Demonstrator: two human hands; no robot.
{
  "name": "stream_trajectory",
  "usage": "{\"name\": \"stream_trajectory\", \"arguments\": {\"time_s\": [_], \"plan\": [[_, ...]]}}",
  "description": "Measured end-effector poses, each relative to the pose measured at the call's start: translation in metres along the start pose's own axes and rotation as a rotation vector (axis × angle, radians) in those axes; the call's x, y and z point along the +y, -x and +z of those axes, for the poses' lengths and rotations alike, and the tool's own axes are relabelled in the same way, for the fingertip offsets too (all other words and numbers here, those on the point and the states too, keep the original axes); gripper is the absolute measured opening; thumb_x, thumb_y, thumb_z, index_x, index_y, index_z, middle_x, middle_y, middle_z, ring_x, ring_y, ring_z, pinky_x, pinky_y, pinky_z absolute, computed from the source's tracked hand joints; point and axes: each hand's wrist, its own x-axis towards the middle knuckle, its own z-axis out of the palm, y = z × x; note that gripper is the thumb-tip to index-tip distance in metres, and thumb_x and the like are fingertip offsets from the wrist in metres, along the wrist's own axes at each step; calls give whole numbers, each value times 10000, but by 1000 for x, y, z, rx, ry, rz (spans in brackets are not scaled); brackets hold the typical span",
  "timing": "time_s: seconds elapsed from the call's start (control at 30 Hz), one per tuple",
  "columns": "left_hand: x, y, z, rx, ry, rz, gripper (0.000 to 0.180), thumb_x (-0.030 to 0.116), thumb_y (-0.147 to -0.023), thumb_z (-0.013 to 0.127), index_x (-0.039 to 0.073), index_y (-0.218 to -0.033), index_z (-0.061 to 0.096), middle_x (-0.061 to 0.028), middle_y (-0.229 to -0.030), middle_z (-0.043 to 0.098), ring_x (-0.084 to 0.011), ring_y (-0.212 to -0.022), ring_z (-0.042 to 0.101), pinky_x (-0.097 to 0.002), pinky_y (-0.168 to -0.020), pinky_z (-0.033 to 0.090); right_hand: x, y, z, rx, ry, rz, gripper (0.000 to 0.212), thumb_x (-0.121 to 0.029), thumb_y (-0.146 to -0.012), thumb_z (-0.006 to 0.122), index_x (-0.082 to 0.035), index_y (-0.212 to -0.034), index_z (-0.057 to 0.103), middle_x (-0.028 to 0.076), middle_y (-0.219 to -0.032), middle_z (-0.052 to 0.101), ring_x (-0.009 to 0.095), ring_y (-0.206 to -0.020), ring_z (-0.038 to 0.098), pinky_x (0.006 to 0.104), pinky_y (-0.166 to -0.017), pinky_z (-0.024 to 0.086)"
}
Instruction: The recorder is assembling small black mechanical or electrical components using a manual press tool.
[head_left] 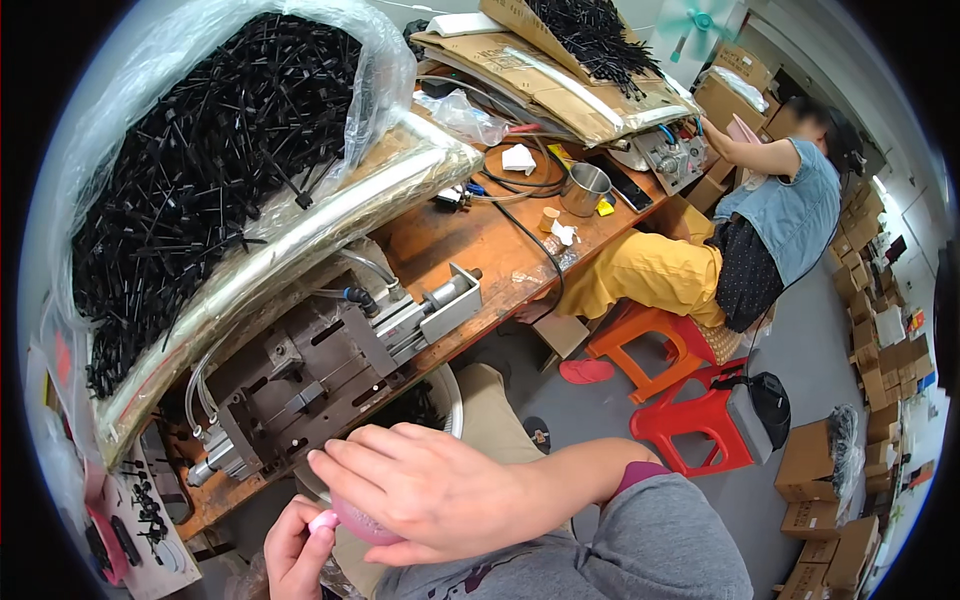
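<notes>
In front of my lap, my right hand (415, 490) is cupped over a pink rounded object (362, 522) with its fingers bent across the top. Thumb and fingers of my left hand (293, 548) pinch a small pale-pink end (324, 520) on its left side. Most of the object lies hidden under my right palm, so its kind cannot be made out. Just beyond my hands, at the table edge, sits a metal clamping machine (310, 365) with air cylinders and hoses. Neither hand touches it.
A plastic-lined box (440, 165) heaped with black plastic parts (200, 170) stands behind the machine. On the wooden table (420, 245) are a metal cup (585, 190), a phone (625, 183) and cables. A co-worker (785, 210) sits at right, near orange and red stools (690, 420).
</notes>
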Motion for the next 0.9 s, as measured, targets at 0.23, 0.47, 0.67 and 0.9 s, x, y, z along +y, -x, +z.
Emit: {"name": "stream_trajectory", "arguments": {"time_s": [0.23, 0.47, 0.67, 0.9], "plan": [[1, -13, 8, -22, 16, -5, 201, 209, -952, 593, 39, -867, 527, 7, -824, 464, -74, -715, 390, -235, -646, 303, 10, 1, 2, 172, -113, 49, 733, -215, -635, 823, 39, -1265, 548, 161, -1198, 599, 325, -1091, 590, 405, -917, 506], [8, -20, 15, -39, 64, -9, 210, 228, -949, 598, 47, -867, 527, 9, -819, 461, -73, -708, 382, -236, -641, 295, 16, 2, -1, 312, -340, 62, 655, -112, -652, 791, 31, -1244, 551, 180, -1188, 599, 345, -1116, 584, 409, -958, 492], [15, -23, 9, -88, 13, 31, 229, 248, -935, 608, 37, -877, 540, 6, -824, 466, -79, -720, 390, -232, -653, 292, 29, 12, -8, 477, -917, 49, 717, -97, -751, 768, -10, -1387, 448, 156, -1343, 537, 262, -1237, 540, 366, -1013, 463], [41, -15, 0, -163, 46, 95, 149, 129, -933, 604, -18, -915, 588, -48, -867, 532, -126, -777, 468, -260, -717, 372, 41, 31, -13, 1043, -1174, 216, 938, -566, -875, 551, -2, -1536, 198, 225, -1459, 436, 342, -1356, 434, 513, -1042, 461]]}}
